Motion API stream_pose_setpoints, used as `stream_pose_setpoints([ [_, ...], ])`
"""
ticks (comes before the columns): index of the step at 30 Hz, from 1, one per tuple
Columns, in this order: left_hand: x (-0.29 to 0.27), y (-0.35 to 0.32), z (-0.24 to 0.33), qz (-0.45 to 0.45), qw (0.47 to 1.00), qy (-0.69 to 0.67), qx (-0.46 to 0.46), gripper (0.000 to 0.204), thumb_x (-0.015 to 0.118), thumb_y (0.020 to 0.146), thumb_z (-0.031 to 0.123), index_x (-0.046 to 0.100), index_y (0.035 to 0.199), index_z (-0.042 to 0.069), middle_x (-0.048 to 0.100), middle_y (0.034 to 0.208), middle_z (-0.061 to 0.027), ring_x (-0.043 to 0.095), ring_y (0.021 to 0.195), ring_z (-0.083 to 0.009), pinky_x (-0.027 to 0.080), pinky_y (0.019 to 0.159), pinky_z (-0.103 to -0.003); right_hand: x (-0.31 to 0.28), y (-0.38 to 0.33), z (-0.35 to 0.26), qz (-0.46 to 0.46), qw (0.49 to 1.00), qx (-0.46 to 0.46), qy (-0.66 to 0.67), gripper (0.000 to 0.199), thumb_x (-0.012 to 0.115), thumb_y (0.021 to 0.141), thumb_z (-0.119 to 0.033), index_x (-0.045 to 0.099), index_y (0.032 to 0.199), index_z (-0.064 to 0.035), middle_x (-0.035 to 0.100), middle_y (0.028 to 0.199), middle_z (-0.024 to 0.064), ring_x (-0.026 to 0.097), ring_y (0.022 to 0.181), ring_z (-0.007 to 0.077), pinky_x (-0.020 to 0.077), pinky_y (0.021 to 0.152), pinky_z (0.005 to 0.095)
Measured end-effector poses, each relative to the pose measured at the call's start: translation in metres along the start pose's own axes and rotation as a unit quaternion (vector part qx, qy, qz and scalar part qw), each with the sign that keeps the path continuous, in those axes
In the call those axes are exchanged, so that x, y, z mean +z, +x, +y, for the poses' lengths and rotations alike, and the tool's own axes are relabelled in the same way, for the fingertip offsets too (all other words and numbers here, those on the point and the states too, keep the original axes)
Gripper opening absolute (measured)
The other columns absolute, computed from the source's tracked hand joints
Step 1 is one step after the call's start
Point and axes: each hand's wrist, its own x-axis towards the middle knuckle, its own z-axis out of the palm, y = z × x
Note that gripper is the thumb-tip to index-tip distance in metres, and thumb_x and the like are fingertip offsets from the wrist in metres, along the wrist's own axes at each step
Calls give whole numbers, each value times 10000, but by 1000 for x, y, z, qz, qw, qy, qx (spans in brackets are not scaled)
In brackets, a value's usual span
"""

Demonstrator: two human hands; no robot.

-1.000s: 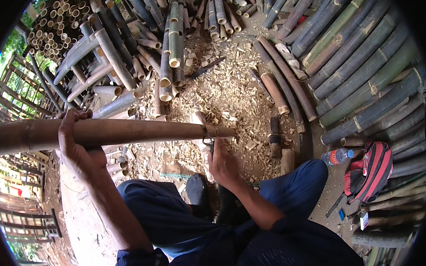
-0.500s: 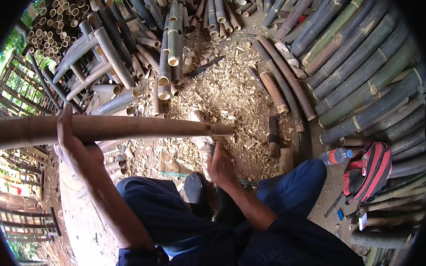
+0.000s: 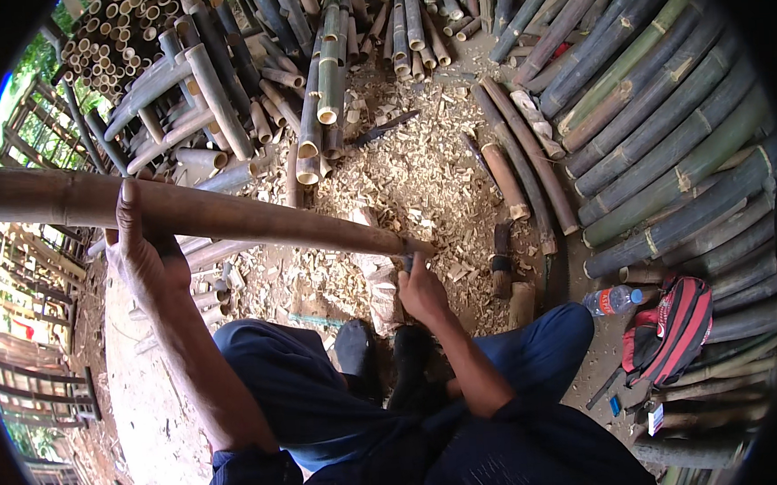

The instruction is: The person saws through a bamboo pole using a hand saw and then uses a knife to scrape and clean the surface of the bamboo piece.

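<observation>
A long brown bamboo pole (image 3: 256, 223) slants across in front of me, from the left edge to just right of the middle. My left hand (image 3: 147, 251) supports it from below, its thumb up against the near side and the other fingers hidden behind. At the pole's narrow right end, my right hand (image 3: 424, 289) is closed round a small dark tool (image 3: 409, 262), apparently a knife; most of it is hidden by the fist. Beneath the pole, a pale chopped wood block (image 3: 382, 287) lies in front of my feet.
Wood chips (image 3: 385, 177) cover the ground ahead. Bamboo poles (image 3: 664, 140) are stacked along the right, with more cut bamboo (image 3: 328, 88) at the back. A dark blade-like tool (image 3: 387, 127) lies among the chips. At right are a water bottle (image 3: 613, 300) and a red-black backpack (image 3: 670, 333).
My right hand has moved right, toward the pole's narrow end. The pole now slants more, its left part higher and its right end slightly lower. The view has shifted a little.
</observation>
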Motion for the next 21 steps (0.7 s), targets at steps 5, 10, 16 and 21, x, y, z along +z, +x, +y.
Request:
stream_pose_setpoints([
  [5, 8, -5, 6, 43, 998, 39, 21, 626, 874, 846, 246, 564, 1311, -36, 688, 1158, -166, 687, 1058, -283, 563, 990, -432, 40, -15, 10, 86, 996, -21, 21, 617, 546, 1008, -225, 284, 1484, 66, 669, 1082, 346, 697, 915, 485, 576, 757, 542],
  [10, -8, 0, 9, 80, 996, 42, -6, 556, 884, 838, 260, 635, 1258, -6, 676, 1193, -89, 646, 1122, -204, 537, 978, -374, 33, -30, 13, 103, 985, -128, 45, 632, 527, 1002, -195, 259, 1505, 78, 658, 1072, 358, 670, 898, 531, 556, 772, 567],
  [16, -4, 2, 7, 60, 996, 64, 18, 528, 885, 832, 237, 649, 1239, -3, 677, 1167, -102, 668, 1067, -202, 564, 940, -344, 21, -10, 8, 35, 998, 37, 48, 651, 560, 1006, -207, 258, 1517, 60, 683, 957, 329, 689, 879, 510, 568, 767, 555],
  [21, -19, 6, 5, 52, 996, 70, 13, 496, 874, 838, 190, 647, 1229, -13, 681, 1164, -101, 677, 1057, -211, 588, 924, -364, 30, -26, 2, 91, 993, -67, 36, 674, 560, 1006, -192, 209, 1521, 64, 704, 960, 301, 701, 887, 491, 584, 760, 540],
])
